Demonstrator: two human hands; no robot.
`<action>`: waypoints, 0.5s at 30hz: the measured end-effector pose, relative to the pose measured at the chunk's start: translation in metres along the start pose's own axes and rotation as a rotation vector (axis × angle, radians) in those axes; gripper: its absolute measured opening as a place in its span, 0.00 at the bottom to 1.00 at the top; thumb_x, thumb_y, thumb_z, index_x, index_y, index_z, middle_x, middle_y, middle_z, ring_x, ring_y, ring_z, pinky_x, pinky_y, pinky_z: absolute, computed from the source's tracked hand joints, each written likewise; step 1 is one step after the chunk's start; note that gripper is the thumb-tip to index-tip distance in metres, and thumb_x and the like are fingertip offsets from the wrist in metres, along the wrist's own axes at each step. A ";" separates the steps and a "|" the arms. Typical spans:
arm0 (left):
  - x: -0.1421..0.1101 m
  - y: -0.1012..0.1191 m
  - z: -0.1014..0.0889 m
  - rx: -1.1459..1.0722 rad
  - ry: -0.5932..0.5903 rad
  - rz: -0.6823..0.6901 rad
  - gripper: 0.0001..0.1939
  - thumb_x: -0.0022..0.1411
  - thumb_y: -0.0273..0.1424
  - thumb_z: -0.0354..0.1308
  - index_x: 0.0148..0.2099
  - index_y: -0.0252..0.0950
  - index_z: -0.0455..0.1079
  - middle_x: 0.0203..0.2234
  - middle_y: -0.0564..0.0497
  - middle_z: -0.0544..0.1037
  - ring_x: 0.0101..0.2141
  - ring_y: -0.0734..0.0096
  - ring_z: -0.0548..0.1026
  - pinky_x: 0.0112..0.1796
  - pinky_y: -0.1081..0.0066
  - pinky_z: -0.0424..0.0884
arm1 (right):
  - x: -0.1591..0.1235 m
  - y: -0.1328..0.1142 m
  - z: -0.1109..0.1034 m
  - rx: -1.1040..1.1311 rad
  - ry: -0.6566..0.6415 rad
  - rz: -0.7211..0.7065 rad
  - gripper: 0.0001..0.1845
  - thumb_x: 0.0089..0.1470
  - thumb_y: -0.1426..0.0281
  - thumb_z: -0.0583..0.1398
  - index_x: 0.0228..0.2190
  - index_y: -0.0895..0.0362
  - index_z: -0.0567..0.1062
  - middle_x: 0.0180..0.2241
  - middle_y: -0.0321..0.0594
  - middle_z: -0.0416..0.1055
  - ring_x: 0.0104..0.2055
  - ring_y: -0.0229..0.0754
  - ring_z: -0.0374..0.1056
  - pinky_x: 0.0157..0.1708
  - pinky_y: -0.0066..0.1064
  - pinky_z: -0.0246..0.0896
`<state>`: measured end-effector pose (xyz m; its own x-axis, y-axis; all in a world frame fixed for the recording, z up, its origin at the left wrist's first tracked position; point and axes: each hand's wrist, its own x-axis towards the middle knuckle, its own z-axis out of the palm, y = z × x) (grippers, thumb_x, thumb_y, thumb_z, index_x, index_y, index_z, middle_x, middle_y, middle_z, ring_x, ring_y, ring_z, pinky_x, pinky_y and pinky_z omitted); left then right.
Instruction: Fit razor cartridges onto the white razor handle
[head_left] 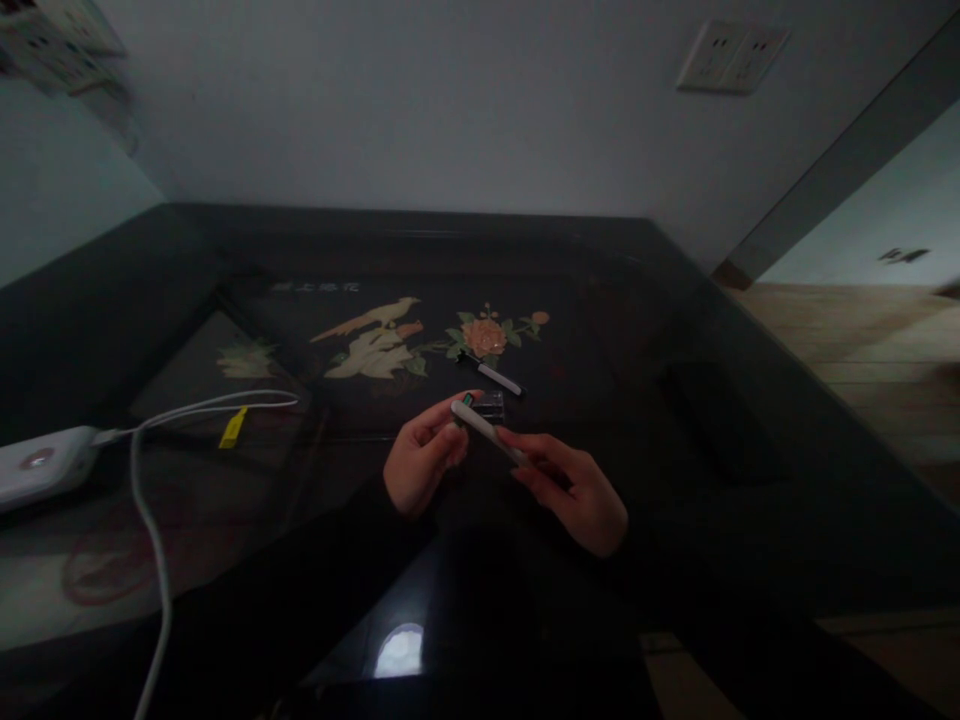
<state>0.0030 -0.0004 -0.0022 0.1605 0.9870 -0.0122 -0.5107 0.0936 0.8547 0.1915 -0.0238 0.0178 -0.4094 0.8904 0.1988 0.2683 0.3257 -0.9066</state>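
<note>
My right hand is closed round one end of a slim pale rod with a rounded tip, possibly a pen-like body. The rod slants up and left to my left hand. My left fingers are pinched together on a small dark piece with a green patch, close beside the rod's tip. Whether the two touch, I cannot make out. Just beyond the hands lies a short white-and-black pen-like stick. A small shiny dark case or wrapper is partly hidden behind the fingers.
A dark glossy table with a bird-and-flower picture spreads under the hands. To the left are a white device, its white cable and a yellow tag. A dark flat object lies right. A wall borders the back.
</note>
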 end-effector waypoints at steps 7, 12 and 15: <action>-0.002 0.000 0.000 0.016 0.020 0.009 0.29 0.46 0.42 0.68 0.48 0.30 0.72 0.13 0.61 0.63 0.16 0.83 0.55 0.21 0.74 0.48 | 0.003 0.000 -0.002 -0.058 0.062 0.024 0.19 0.57 0.72 0.55 0.51 0.56 0.71 0.35 0.41 0.74 0.32 0.38 0.70 0.32 0.28 0.65; -0.001 -0.001 -0.001 0.012 0.022 0.014 0.30 0.46 0.43 0.68 0.47 0.30 0.71 0.13 0.61 0.63 0.16 0.82 0.56 0.22 0.74 0.48 | 0.004 0.003 -0.002 -0.087 0.088 -0.021 0.19 0.58 0.72 0.55 0.51 0.56 0.71 0.41 0.42 0.75 0.37 0.39 0.72 0.37 0.30 0.67; -0.001 0.000 -0.002 0.016 0.008 0.022 0.29 0.48 0.43 0.67 0.48 0.30 0.71 0.13 0.60 0.63 0.16 0.82 0.55 0.22 0.74 0.48 | 0.004 0.004 -0.002 -0.096 0.090 -0.051 0.19 0.58 0.72 0.55 0.51 0.55 0.71 0.46 0.43 0.74 0.40 0.40 0.72 0.41 0.32 0.67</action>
<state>0.0018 -0.0009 -0.0035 0.1431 0.9897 0.0026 -0.5005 0.0702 0.8629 0.1923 -0.0181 0.0154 -0.3460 0.8953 0.2805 0.3332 0.3968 -0.8553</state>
